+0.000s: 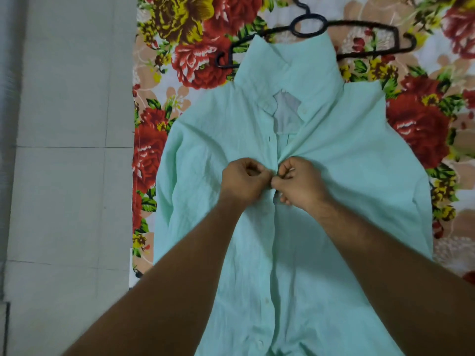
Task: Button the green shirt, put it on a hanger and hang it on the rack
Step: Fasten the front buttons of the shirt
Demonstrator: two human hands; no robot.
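Note:
A pale green shirt (359, 155) lies front up on a flowered bedsheet, collar pointing away from me. My left hand (244, 179) pinches the left edge of the placket at chest height. My right hand (299, 182) pinches the right edge against it, fingertips meeting at the seam. Below my hands the front lies closed, with white buttons (260, 343) showing. Above them the neck gapes, and a grey label shows inside. A black plastic hanger (359, 27) lies flat beyond the collar, which covers part of it.
The flowered bedsheet (185, 60) covers the bed under the shirt. Its left edge runs down the frame, and beyond it is a pale tiled floor (64, 176). No rack is in view.

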